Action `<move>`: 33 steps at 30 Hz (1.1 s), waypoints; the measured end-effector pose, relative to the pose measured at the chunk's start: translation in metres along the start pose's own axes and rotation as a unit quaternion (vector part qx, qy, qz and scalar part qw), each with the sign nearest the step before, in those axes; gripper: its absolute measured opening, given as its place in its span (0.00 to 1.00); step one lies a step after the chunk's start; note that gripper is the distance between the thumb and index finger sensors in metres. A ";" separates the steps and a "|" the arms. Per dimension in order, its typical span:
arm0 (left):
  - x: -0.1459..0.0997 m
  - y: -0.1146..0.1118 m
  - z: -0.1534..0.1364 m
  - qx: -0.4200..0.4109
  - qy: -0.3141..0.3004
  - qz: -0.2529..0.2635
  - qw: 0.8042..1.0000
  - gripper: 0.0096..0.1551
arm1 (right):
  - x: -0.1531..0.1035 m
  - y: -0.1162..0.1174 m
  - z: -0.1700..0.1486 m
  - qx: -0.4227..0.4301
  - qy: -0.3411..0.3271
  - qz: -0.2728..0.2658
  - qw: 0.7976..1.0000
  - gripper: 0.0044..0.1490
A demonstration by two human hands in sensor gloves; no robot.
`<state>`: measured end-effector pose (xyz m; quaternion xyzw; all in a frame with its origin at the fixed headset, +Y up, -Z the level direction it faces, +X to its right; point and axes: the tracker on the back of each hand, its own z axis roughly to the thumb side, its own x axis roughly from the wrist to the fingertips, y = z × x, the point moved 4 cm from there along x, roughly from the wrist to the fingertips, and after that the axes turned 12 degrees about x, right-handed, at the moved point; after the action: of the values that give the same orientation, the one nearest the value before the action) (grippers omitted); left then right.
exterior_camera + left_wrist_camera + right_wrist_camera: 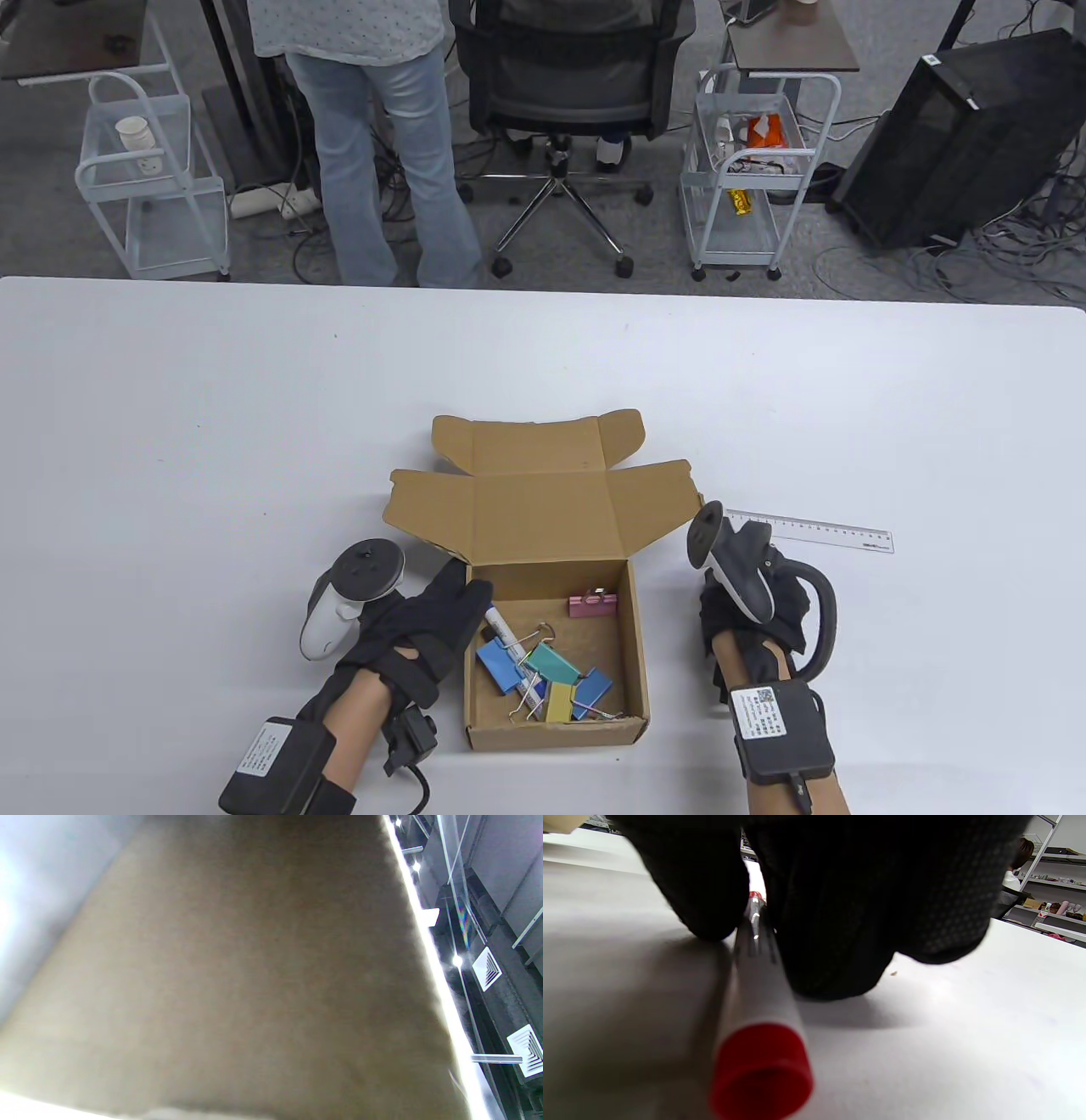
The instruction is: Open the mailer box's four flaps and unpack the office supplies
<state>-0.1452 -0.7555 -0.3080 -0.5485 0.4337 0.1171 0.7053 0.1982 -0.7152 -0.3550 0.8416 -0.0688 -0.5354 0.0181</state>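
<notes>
Left hand: the left hand [424, 620] in a black glove lies flat with fingers together along the left wall of the mailer box [475, 654], fingertips at the wall's far corner; it holds nothing. The left wrist view is filled with blurred brown cardboard.
Right hand: the right hand [751, 615] rests on the table [170, 424] just right of the box, under its tracker. In the right wrist view its fingers [835, 921] pinch a white marker with a red cap [759, 1018] that lies on the table, cap toward the camera.
Box: brown corrugated cardboard, square, shallow, open at the near middle of the table. Its lid flaps [543, 501] stand spread behind the far wall.
Contents: a second white marker [507, 638] lies slanted in the box among coloured binder clips [551, 666] of blue, teal and yellow; their exact count is hard to tell. One pink clip [591, 604] sits apart near the far wall.
Ruler: one clear plastic ruler [827, 533] lies flat on the table, right of the flaps and beyond the right hand.
Table: smooth white top; broad bare stretches lie left, right and beyond the box up to the far edge.
</notes>
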 end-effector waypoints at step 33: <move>0.000 0.000 0.000 0.000 0.000 0.001 1.000 0.45 | -0.097 -0.122 0.014 0.197 -0.254 -0.062 0.945 0.45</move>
<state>-0.1452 -0.7555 -0.3080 -0.5484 0.4339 0.1181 0.7050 0.1563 -0.5806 -0.2863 0.6669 -0.1229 -0.7075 -0.1988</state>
